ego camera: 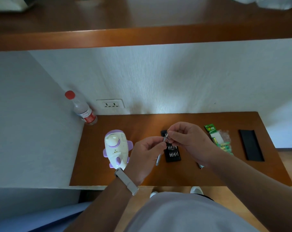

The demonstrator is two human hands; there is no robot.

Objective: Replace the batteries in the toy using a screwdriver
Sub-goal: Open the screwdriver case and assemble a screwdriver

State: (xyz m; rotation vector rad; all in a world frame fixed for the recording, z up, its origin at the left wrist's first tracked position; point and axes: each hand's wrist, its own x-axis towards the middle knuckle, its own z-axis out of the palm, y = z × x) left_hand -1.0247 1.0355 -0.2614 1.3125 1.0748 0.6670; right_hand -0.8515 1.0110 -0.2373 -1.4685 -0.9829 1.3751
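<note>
At the near edge, six o'clock, my lap and two white shoe tips [196, 190] show below a brown table [158, 177]. Over the table's middle I hold both hands close together.

My left hand [146, 156], with a pale strap [126, 181] on its wrist, has its fingers curled round a grey screwdriver [158, 159]. The handle's lower end sticks out under my palm, and its top end points toward twelve o'clock. My right hand [188, 139] meets it from three o'clock, with thumb and forefinger pinching a small metal bit [166, 135] right at the screwdriver's top end. I cannot tell whether the bit is seated in it.

Under my fingers lies a black bit case [173, 154] showing rows of bits.

At nine o'clock from my hands the toy [116, 148], white and purple, lies on the table just beside my left hand, with neither hand on it.

At three o'clock a green battery pack [220, 139] lies past my right wrist, and a flat black lid [250, 144] lies further right. A small dark thing [200, 165] by my right forearm is too blurred to name.

At eleven o'clock, in the far left corner, a clear bottle [82, 109] with a red cap stands by the wall. A socket [110, 103] is just to its right. At twelve o'clock a wooden shelf [142, 37] runs across above.
</note>
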